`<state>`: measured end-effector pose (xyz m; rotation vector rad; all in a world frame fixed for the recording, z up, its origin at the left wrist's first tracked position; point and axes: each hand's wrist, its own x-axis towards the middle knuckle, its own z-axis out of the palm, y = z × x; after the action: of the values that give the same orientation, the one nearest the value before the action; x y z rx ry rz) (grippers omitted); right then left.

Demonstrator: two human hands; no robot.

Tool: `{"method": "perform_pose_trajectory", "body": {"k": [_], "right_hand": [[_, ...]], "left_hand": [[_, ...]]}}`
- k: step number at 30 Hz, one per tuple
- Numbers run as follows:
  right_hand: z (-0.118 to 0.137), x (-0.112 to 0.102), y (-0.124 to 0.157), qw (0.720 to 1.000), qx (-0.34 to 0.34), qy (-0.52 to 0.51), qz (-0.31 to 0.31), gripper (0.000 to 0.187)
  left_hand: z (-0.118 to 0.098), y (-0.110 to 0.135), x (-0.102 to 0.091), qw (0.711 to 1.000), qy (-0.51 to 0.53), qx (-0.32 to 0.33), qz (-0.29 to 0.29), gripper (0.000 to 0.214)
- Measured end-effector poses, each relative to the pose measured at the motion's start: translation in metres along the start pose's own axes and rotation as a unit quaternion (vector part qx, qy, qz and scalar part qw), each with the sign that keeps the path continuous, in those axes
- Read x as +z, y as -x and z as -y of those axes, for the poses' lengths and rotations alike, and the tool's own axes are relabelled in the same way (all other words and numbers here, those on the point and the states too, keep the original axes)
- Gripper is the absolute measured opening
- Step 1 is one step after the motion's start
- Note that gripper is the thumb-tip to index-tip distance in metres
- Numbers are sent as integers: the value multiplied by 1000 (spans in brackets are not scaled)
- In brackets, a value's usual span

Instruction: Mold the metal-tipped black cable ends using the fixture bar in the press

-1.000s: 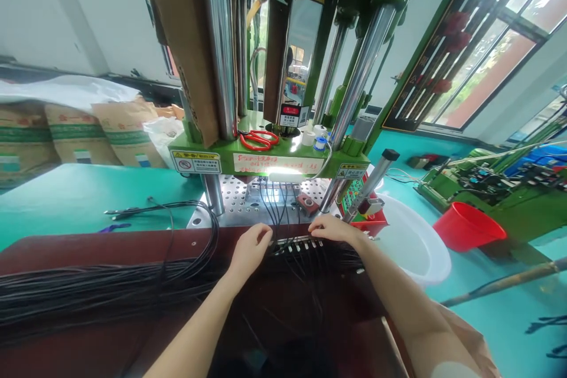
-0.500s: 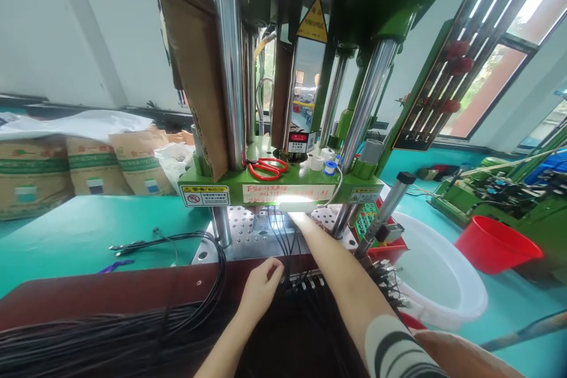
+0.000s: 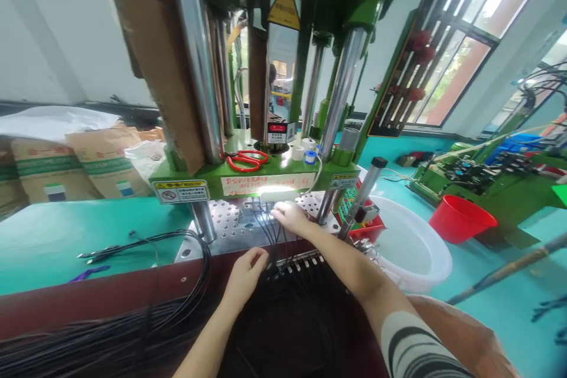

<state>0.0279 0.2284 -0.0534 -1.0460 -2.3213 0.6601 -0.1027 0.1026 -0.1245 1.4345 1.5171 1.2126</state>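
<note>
My left hand [image 3: 245, 276] is curled in a pinch at the front edge of the press bed, beside a bunch of black cables [image 3: 271, 241]. Whether a cable sits between its fingertips cannot be made out. Under the lit lamp [image 3: 280, 194], my right hand [image 3: 291, 217] reaches over the metal mould [image 3: 248, 217], fingers bent together near the upper ends of the cables. What those fingers hold, if anything, is hidden. The cables run from the mould down over the front edge toward a row of metal connectors [image 3: 305, 263].
Red-handled scissors [image 3: 247, 160] and tape rolls [image 3: 309, 157] lie on the green press [image 3: 212, 180]. Coiled black cables [image 3: 205, 271] rest at left. A steel column [image 3: 341, 91] stands by my right arm. A white tub [image 3: 436, 260] and red bucket [image 3: 460, 218] stand at right.
My right hand has come back out from beneath the press plate and now shows in front of the mould. The left hand keeps its curled pose by the cables. The view has turned rightward.
</note>
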Motion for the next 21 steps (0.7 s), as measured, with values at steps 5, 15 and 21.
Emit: {"method": "perform_pose_trajectory", "body": {"k": [5,15,21], "right_hand": [[-25,-40,113,991,-58,59,-107,21],[-173,-121,392,716,526,364,-281,51],[-131,-111,297,913,340,24,-224,34]], "left_hand": [[-1,5,-3,1000,2,-12,-10,25],[-17,-38,23,927,258,-169,-213,40],[-28,-50,29,874,425,-231,-36,12]]}}
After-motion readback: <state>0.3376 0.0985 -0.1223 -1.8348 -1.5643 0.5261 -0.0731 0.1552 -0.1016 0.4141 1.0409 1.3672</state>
